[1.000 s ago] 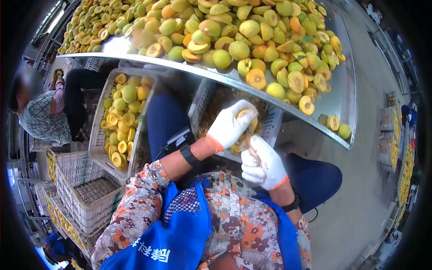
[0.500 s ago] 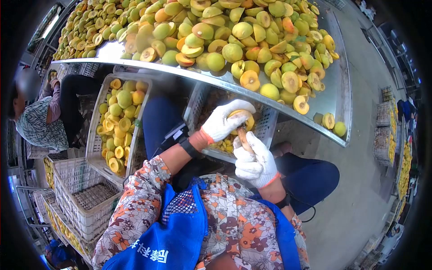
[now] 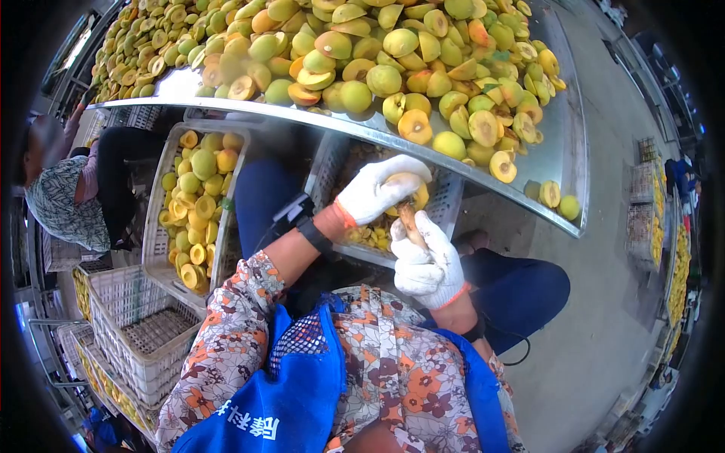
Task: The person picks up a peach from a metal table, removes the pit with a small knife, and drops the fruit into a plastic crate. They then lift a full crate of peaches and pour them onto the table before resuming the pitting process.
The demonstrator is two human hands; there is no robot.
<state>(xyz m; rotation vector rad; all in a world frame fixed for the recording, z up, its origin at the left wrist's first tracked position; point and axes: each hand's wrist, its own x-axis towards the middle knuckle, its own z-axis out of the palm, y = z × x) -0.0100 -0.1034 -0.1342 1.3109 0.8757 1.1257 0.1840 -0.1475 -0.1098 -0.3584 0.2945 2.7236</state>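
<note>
My left hand, in a white glove, is closed around a yellow peach half, its fingers covering much of the fruit. My right hand, also gloved, grips the brown wooden handle of a small hand tool. The tool's upper end meets the peach half; its working tip is hidden. Both hands are over a plastic crate between my knees, with yellow fruit scraps in it.
A metal table piled with peach halves is ahead. A crate of peach halves stands left, near stacked white crates. A co-worker sits far left. More crates line the right.
My left fingers have turned further over the peach half, while the tool stays against it. At far left, the co-worker's arm has lifted toward the table.
</note>
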